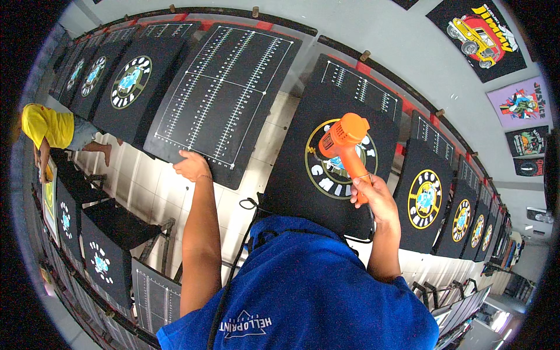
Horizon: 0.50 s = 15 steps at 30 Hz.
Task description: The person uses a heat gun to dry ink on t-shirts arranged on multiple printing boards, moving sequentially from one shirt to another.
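My right hand (378,198) grips the handle of an orange hair dryer (345,140). The dryer is held over a black T-shirt (286,169) with a round printed design in white, blue and olive, hiding part of that print. To the left, my left hand (192,166) is at the near edge of a bare black printing board (216,93) marked with white scale lines. Its fingers are partly bent and apart, touching the board's edge. A black cord (233,268) runs down over my blue shirt.
More boards with black printed shirts (424,201) line the row on both sides. A person in a yellow top (49,128) stands at the far left by a framed screen (50,198). Behind me runs another row with shirts (105,262). Printed samples (478,38) hang on the grey wall.
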Motion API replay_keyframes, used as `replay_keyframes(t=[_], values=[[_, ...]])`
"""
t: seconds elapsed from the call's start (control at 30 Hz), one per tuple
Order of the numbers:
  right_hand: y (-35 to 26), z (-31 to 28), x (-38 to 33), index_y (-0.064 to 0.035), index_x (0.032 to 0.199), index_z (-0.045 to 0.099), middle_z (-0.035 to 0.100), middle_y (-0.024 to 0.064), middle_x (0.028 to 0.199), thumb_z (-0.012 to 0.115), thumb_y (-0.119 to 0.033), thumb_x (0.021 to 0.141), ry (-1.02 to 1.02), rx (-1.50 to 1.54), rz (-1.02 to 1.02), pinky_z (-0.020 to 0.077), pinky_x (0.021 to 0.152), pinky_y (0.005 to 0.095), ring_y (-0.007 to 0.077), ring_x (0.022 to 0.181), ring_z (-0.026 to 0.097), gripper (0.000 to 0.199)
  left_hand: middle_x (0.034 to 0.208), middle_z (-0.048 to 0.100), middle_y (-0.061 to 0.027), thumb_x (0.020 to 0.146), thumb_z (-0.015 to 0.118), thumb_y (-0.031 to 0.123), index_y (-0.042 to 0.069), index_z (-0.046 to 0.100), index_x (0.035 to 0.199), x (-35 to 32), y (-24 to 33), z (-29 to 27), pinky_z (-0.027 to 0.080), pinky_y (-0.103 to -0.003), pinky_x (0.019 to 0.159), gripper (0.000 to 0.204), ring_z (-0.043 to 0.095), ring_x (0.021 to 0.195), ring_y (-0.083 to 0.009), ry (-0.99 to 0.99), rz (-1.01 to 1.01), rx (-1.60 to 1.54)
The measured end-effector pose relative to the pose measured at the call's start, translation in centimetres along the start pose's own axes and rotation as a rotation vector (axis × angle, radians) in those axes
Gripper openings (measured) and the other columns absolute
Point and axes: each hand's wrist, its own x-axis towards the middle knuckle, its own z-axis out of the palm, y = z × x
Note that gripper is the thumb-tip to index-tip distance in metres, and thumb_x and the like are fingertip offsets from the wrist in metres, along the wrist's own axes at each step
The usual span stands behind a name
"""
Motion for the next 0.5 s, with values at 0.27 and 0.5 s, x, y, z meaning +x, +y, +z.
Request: replay_keyframes(t=[0.27,0.5], values=[[0.5,1.4,1.2,-0.0052,0.096,0.056,0.058,0.0001,0.073,0.062,-0.025,0.090,-0.058,-0.031,-0.052,0.0453,0.052,0.0227,0.0098,0.061,0.058,0.022,0.116,0.051,-0.0296,0.094,0.040,0.048,-0.012,0.039,0.125,0.0,-0.1,0.0,0.048,-0.053,0.084,0.067,0.056,0.104,-0.0448,-0.004,0.019,-0.018],[-0.6,2.8,2.8,-0.0052,0.092,0.057,0.057,0.0003,0.071,0.062,-0.023,0.090,-0.078,-0.044,-0.106,0.0448,0.052,0.0240,0.0096,0.061,0.057,0.018,0.119,0.050,-0.0287,0.094,0.040,0.046,-0.010,0.039,0.126,-0.2,0.3,-0.3,0.046,-0.055,0.086,0.064,0.056,0.105,-0.0449,-0.037,-0.048,-0.070]])
